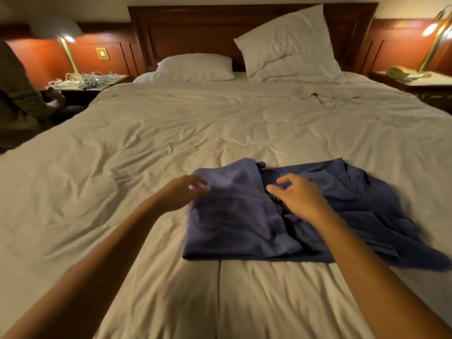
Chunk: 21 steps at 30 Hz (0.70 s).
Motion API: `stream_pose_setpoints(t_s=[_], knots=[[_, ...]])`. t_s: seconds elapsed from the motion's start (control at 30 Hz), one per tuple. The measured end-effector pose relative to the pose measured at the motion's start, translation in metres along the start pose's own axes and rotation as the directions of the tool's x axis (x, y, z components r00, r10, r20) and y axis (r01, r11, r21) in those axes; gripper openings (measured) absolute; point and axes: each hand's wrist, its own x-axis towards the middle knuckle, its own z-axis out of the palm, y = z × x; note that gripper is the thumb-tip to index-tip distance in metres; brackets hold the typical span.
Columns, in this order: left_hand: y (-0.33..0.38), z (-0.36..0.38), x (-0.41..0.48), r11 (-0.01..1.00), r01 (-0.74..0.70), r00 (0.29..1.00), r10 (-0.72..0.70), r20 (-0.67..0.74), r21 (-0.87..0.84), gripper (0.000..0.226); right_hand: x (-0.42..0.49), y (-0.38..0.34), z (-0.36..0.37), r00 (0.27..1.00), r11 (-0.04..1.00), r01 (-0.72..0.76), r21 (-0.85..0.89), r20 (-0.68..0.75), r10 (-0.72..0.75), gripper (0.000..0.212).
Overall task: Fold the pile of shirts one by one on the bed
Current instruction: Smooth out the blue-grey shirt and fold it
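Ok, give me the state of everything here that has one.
blue shirt: flat on the bed, left side folded over, right side spread.
left hand: open, at the folded edge.
right hand: open, over the shirt's middle.
left lamp: lit.
right lamp: lit.
left pillow: flat.
right pillow: propped against headboard.

You have open duvet [171, 133] left of and beyond the shirt [244, 216]; two pillows [288, 45] block only the headboard end.

Dim, warm room. Your light comes from the left lamp [68, 39] and right lamp [431, 29], both blown out with glare. Soft shadows fill the duvet [171, 123] creases. Your left hand [182, 192] blurs at the fingers; the navy shirt [234, 216] smears at its right edge. The headboard [195, 28] bows with wide-angle distortion.
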Motion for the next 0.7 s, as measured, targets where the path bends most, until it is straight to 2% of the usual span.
stream_pose_setpoints(t_s=[0.03,0.1,0.17,0.23,0.27,0.33,0.4,0.47,0.5,0.53,0.6,0.67,0.7], knots=[[-0.005,0.002,0.015,1.0,0.013,0.996,-0.015,-0.084,-0.025,0.038,0.019,-0.005,0.008,1.0,0.999,0.008,0.044,-0.012,-0.007,0.056],[-0.011,0.006,0.045,0.998,0.066,0.988,-0.067,-0.14,-0.012,0.05,0.056,-0.011,0.029,0.999,0.996,0.048,0.074,0.012,-0.05,0.069],[-0.012,0.013,0.071,0.993,0.11,0.987,-0.106,-0.119,0.032,0.059,0.091,-0.014,0.049,0.995,0.996,0.082,-0.023,0.058,-0.081,0.085],[-0.013,0.021,0.09,0.982,0.113,0.992,-0.102,-0.079,0.151,0.057,0.117,-0.011,0.066,0.996,0.977,0.052,-0.209,0.081,-0.036,0.09],[-0.014,0.026,0.097,0.974,0.102,0.994,-0.089,-0.07,0.203,0.052,0.126,-0.008,0.073,0.997,0.959,0.039,-0.281,0.078,-0.018,0.088],[-0.018,0.032,0.106,0.975,0.071,0.993,-0.05,-0.103,0.21,0.041,0.135,-0.005,0.08,0.995,0.939,0.085,-0.333,-0.03,-0.1,0.063],[-0.02,0.033,0.113,0.992,0.011,0.985,0.01,-0.17,0.124,0.031,0.138,-0.002,0.081,0.926,0.953,0.194,-0.233,-0.278,-0.256,0.037],[-0.018,0.032,0.117,0.998,-0.059,0.975,0.055,-0.215,-0.012,0.027,0.137,-0.004,0.074,0.848,0.943,0.333,-0.009,-0.434,-0.303,0.036],[-0.017,0.033,0.119,0.995,-0.08,0.974,0.065,-0.219,-0.059,0.027,0.137,-0.005,0.071,0.843,0.923,0.373,0.096,-0.45,-0.295,0.038],[-0.016,0.034,0.121,0.993,-0.093,0.974,0.075,-0.213,-0.075,0.025,0.138,-0.006,0.069,0.858,0.919,0.365,0.151,-0.439,-0.269,0.038],[-0.016,0.038,0.123,0.997,-0.074,0.982,0.066,-0.178,-0.033,0.023,0.143,-0.003,0.067,0.921,0.961,0.255,0.105,-0.328,-0.209,0.03],[-0.017,0.042,0.124,0.998,-0.015,0.988,0.024,-0.154,0.059,0.021,0.145,0.002,0.066,0.979,0.992,0.089,-0.085,-0.174,-0.102,0.022],[-0.017,0.043,0.123,0.994,0.014,0.987,0.004,-0.163,0.111,0.021,0.143,0.002,0.065,0.986,0.973,0.061,-0.221,-0.14,-0.094,0.029]])
